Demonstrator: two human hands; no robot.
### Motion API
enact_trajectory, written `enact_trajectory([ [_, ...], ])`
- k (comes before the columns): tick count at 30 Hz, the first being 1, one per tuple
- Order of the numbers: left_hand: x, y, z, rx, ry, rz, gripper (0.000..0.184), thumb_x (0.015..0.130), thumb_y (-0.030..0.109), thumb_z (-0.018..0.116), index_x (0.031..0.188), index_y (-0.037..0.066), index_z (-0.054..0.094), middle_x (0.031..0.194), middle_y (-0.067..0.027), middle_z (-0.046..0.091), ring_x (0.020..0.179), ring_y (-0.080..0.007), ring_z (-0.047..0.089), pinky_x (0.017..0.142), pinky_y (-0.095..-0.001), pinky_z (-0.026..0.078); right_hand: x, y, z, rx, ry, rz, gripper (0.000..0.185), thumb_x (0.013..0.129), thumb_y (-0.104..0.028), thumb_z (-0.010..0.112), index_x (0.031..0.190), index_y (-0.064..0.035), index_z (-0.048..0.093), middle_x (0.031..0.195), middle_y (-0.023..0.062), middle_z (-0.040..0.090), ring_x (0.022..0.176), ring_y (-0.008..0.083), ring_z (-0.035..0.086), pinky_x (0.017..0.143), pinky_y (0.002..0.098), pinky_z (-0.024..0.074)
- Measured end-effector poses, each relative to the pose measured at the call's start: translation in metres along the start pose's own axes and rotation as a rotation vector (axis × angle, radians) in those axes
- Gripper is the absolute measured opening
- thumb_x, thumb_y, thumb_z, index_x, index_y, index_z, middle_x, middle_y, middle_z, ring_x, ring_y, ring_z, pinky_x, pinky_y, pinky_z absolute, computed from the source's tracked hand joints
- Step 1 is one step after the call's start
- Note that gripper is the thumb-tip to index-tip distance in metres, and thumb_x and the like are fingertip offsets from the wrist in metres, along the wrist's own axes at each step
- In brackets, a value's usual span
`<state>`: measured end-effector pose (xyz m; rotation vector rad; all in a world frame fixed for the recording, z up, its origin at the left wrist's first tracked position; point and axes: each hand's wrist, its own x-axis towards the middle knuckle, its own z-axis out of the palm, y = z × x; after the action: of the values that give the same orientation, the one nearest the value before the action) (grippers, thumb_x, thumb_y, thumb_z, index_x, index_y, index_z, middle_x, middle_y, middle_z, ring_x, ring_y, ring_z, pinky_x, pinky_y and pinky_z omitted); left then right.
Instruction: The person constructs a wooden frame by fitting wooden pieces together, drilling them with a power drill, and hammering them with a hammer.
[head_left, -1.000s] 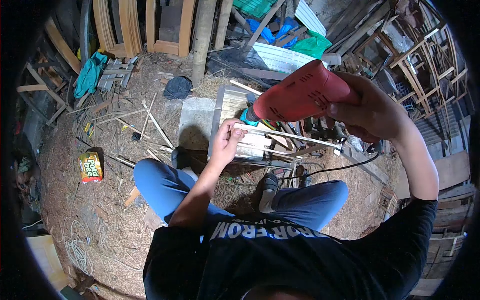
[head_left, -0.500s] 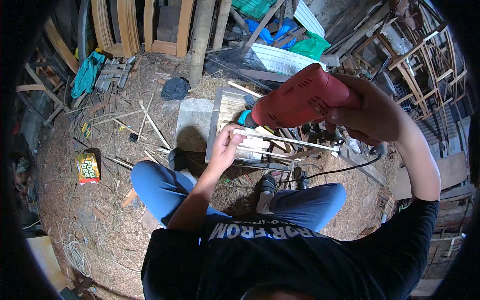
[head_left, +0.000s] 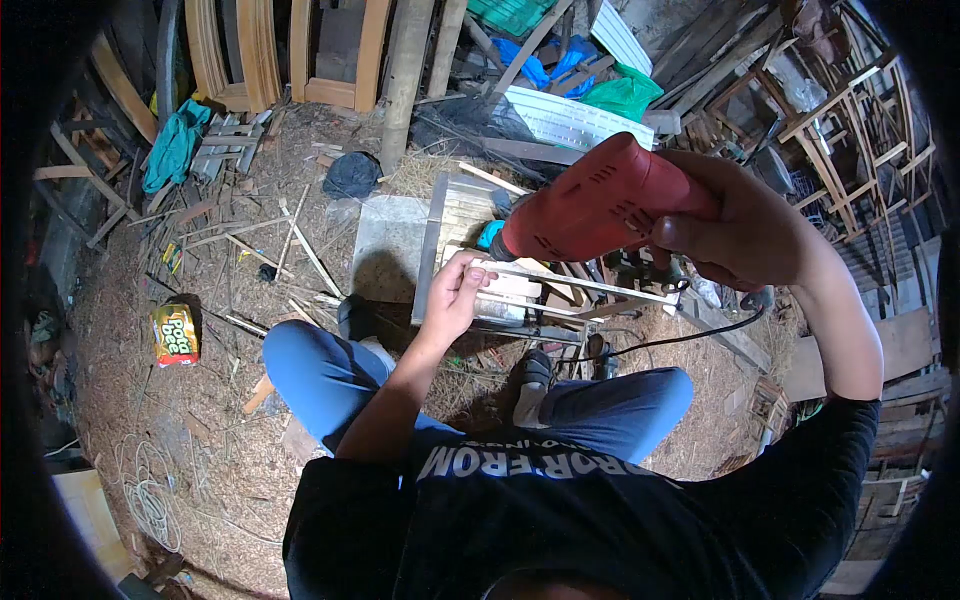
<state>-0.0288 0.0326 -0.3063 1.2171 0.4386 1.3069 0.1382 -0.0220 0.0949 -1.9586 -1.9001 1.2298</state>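
A red power drill (head_left: pixel 600 200) is gripped in my right hand (head_left: pixel 735 220), its body tilted down to the left. The front end of the drill is just above my left hand (head_left: pixel 458 290), which is closed on the left end of a thin wooden strip (head_left: pixel 580 284). That strip extends right, over a low wooden work surface (head_left: pixel 432 235). A teal object (head_left: pixel 490 234) shows beside the drill's front end. The drill's tip is hidden, so contact with the strip cannot be made out.
A black cord (head_left: pixel 690 338) runs from the drill toward the feet. Wood scraps (head_left: pixel 315 255) and a yellow-red packet (head_left: pixel 176 334) lie on the ground at left. Wooden frames (head_left: pixel 340 92) stand at the back, and a post (head_left: pixel 402 90) rises beyond the work surface.
Compared with a second ago, the drill and both hands sit very slightly further left, as does the whole scene. The holds on the drill and strip are the same.
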Motion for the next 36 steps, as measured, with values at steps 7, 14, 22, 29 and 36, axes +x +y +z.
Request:
enact_trajectory([
  [7, -0.001, -0.001, 0.000, -0.019, 0.007, -0.016, 0.023, 0.106, 0.017, 0.050, 0.118, -0.001, 0.057, 0.095, -0.0050, 0.065, 0.087, -0.0085, 0.056, 0.082, -0.0249, 0.047, 0.003, 0.003, 0.001, 0.044, 0.000, 0.024, 0.053, 0.094, -0.023, 0.070, 0.139, -0.0043, 0.048, 0.081, 0.0060, 0.069, 0.048, 0.0033, 0.053, 0.041, 0.0188, 0.0402],
  [14, -0.001, 0.002, 0.001, -0.009, 0.003, -0.035, 0.024, 0.107, 0.018, 0.049, 0.119, -0.001, 0.056, 0.095, -0.0049, 0.065, 0.088, -0.0087, 0.056, 0.083, -0.0255, 0.047, 0.001, 0.002, 0.001, 0.027, 0.009, 0.046, 0.046, 0.095, -0.028, 0.071, 0.133, -0.0071, 0.056, 0.078, 0.0009, 0.067, 0.052, 0.0040, 0.054, 0.044, 0.0195, 0.0410],
  [22, 0.000, 0.007, 0.000, 0.040, -0.008, -0.025, 0.027, 0.107, 0.022, 0.049, 0.118, -0.001, 0.058, 0.095, -0.0052, 0.065, 0.088, -0.0096, 0.057, 0.083, -0.0261, 0.047, -0.001, -0.012, 0.005, 0.010, 0.047, 0.070, 0.044, 0.095, -0.027, 0.070, 0.131, -0.0058, 0.057, 0.077, 0.0011, 0.066, 0.050, 0.0038, 0.053, 0.041, 0.0200, 0.0379],
  [29, 0.000, 0.004, 0.000, 0.044, -0.004, -0.015, 0.025, 0.107, 0.020, 0.050, 0.117, -0.001, 0.058, 0.095, -0.0053, 0.066, 0.088, -0.0096, 0.059, 0.083, -0.0261, 0.048, 0.003, -0.014, 0.005, -0.032, 0.066, 0.080, 0.044, 0.095, -0.028, 0.070, 0.131, -0.0060, 0.055, 0.076, 0.0014, 0.065, 0.049, 0.0041, 0.054, 0.039, 0.0202, 0.0400],
  [36, -0.001, 0.001, 0.000, 0.000, 0.010, -0.048, 0.023, 0.106, 0.019, 0.051, 0.116, 0.000, 0.059, 0.096, -0.0054, 0.068, 0.088, -0.0094, 0.059, 0.082, -0.0260, 0.049, 0.005, -0.019, 0.003, -0.143, 0.061, 0.067, 0.046, 0.096, -0.031, 0.069, 0.132, -0.0055, 0.055, 0.075, 0.0017, 0.065, 0.048, 0.0059, 0.055, 0.037, 0.0220, 0.0413],
])
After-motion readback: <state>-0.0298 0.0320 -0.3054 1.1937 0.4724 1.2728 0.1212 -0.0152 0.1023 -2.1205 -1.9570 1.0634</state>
